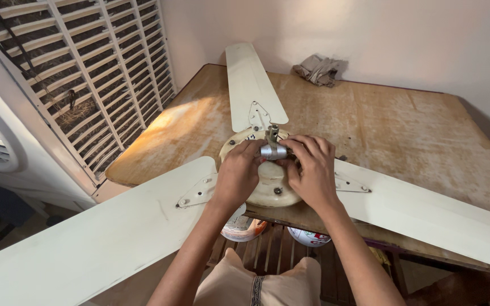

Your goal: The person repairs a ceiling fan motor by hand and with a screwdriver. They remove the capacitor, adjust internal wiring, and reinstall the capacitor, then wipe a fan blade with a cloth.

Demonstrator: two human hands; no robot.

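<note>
Plain pale wall (370, 34) behind and to the right. White louvred panel (103, 73) leaning along the left, with straw-like padding showing between the slats. Worn wooden surface (426, 130), scuffed and stained, lit by a bright patch near its left corner. Slatted wooden shelf (267, 255) visible beneath the near edge.

Cream ceiling fan lying flat across the surface, three blades spread: one blade (86, 243) reaching toward the lower left past the edge, one (426, 215) toward the lower right, one (250, 85) pointing away toward the wall. Round cream motor housing (270, 190) at the near edge of the surface, where the blades meet.

Crumpled grey rag (319, 69) at the far edge of the surface, against the wall, well apart from the fan.

Two round containers (244, 229) just below the surface's near edge, white with red markings, mostly hidden by the fan and arms; contents impossible to tell.

Left hand (238, 175) and right hand (313, 173) over the motor housing, fingers curled in from either side, pinching a small silver cylinder (273, 151) between them at the hub, just beside the upright metal stem (271, 133).
</note>
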